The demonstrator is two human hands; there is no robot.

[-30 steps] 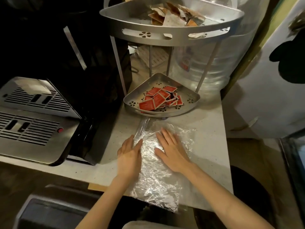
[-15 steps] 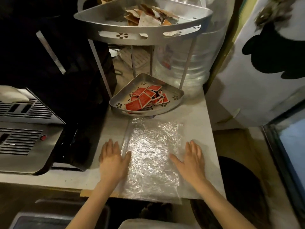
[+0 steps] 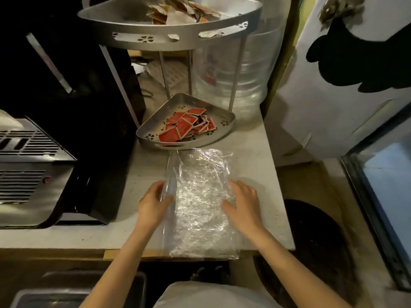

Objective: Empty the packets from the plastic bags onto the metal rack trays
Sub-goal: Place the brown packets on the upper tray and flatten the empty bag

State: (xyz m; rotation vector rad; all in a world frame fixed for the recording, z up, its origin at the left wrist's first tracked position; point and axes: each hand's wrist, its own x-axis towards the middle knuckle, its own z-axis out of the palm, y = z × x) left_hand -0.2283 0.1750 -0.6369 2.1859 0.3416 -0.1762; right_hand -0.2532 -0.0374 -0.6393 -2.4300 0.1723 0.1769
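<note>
An empty clear plastic bag [image 3: 200,196] lies flat and crinkled on the grey counter, in front of the metal rack. My left hand [image 3: 152,204] is at the bag's left edge, which curls up over its fingers with the thumb against it. My right hand [image 3: 243,203] rests on the bag's right edge with relaxed fingers. The rack's lower tray [image 3: 224,130] holds a pile of red packets [image 3: 185,126]. Its upper tray [image 3: 169,35] holds brown and white packets [image 3: 182,10].
A black and steel machine with a grille [image 3: 33,174] fills the counter's left side. A large clear water bottle [image 3: 235,74] stands behind the rack. The counter's front edge [image 3: 89,245] is just below my wrists. A dark round bin [image 3: 315,245] sits low right.
My hands slid from the bag's middle out to its sides. Now the left edge is lifted and curled over my left fingers, and my right hand has moved back onto the bag.
</note>
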